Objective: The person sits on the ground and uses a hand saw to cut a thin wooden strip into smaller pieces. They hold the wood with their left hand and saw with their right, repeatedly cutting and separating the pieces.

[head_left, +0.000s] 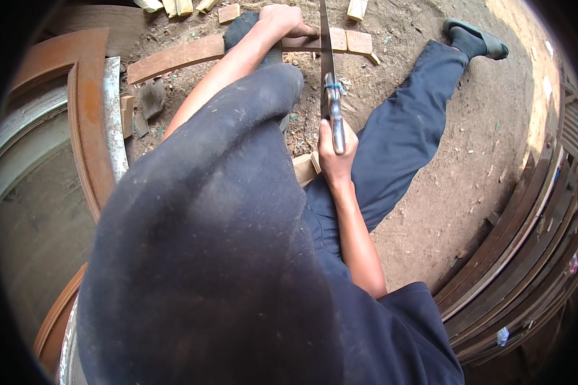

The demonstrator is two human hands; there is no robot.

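A long curved brown wooden strip (173,59) lies across the dirt ground ahead of me. My left hand (282,19) presses down on it, fingers closed over the wood beside the blade. My right hand (335,154) grips the handle of a hand saw (328,70), whose blade runs away from me and crosses the strip just right of my left hand. My bent left knee in dark cloth (237,141) fills the picture's middle and hides the near ground.
My right leg (417,109) stretches out to a sandalled foot (475,40). Small wood offcuts (180,6) lie at the top. A curved wooden frame (87,115) stands at the left, stacked curved boards (526,244) at the right. Sawdust and chips cover the dirt.
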